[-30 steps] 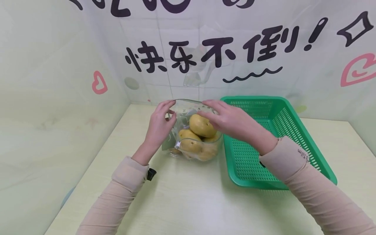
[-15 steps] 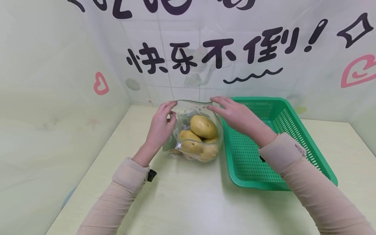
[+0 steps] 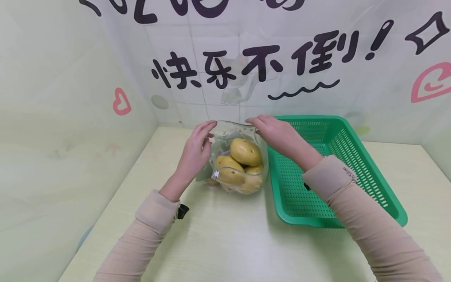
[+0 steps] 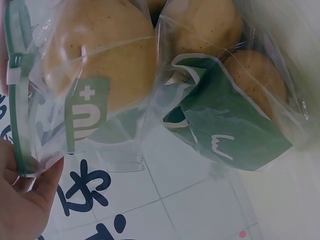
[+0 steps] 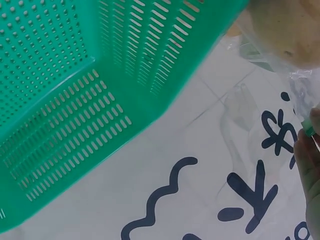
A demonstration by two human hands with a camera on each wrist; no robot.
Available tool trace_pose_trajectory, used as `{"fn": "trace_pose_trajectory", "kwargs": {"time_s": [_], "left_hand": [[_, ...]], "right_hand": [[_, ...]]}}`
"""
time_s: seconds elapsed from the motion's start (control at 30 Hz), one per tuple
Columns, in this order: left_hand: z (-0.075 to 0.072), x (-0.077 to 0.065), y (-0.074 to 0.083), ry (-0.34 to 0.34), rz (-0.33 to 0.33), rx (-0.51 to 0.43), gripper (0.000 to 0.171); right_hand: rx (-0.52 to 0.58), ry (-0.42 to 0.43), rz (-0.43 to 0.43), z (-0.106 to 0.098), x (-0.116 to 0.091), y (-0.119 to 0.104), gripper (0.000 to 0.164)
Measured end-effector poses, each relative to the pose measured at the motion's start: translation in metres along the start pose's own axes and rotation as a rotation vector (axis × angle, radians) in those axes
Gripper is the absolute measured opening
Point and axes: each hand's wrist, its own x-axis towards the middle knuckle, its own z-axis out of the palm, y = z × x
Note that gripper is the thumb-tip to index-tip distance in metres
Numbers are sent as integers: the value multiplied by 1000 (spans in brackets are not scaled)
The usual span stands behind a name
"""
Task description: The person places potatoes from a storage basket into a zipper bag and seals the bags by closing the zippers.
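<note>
A clear zip bag (image 3: 228,130) with green print (image 4: 225,125) stands on the table, its mouth spread open at the top. Several yellow potatoes (image 3: 246,152) fill it, and one lies above the others. A white slider (image 3: 215,174) sits on the near edge of the mouth, at the left. My left hand (image 3: 193,154) pinches the left end of the bag's rim between thumb and fingers, as the left wrist view shows. At the right end of the rim, my right hand (image 3: 280,135) pinches the green zip edge (image 5: 308,127).
A green plastic basket (image 3: 278,196) with slotted walls stands just right of the bag, under my right forearm. Behind rises a white printed sheet (image 3: 218,105), close to the table's (image 3: 225,243) back edge. Another sheet hangs along the left side.
My right hand first shifted right, widening the bag's mouth, then came back slightly left and took hold of the rim. My left hand has moved a little to the right.
</note>
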Motion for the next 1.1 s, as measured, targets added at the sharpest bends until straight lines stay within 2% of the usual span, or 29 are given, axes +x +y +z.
{"fn": "trace_pose_trajectory", "kwargs": {"time_s": [0.07, 0.27, 0.43, 0.57, 0.67, 0.87, 1.0, 1.1], "left_hand": [[0, 1, 2, -2, 11, -6, 50], [-1, 4, 7, -17, 22, -23, 52], [-6, 8, 11, -58, 27, -36, 51], [-14, 10, 12, -114, 0, -62, 48], [-23, 10, 10, -187, -48, -65, 51], [-37, 7, 5, -415, -153, -13, 79], [-43, 2, 4, -549, -192, 11, 104], [-47, -2, 2, -614, -202, 33, 118]], "right_hand": [[22, 4, 15, -1, 0, 0, 33], [147, 98, 29, -6, -1, 3, 17], [261, 112, 68, -15, -3, 7, 15], [362, 106, 132, -21, -3, 8, 16], [441, 104, 218, -25, -1, 6, 17], [539, 137, 396, -30, 3, 1, 20], [550, 171, 435, -29, 4, 0, 20], [537, 187, 447, -28, 5, 0, 20]]}}
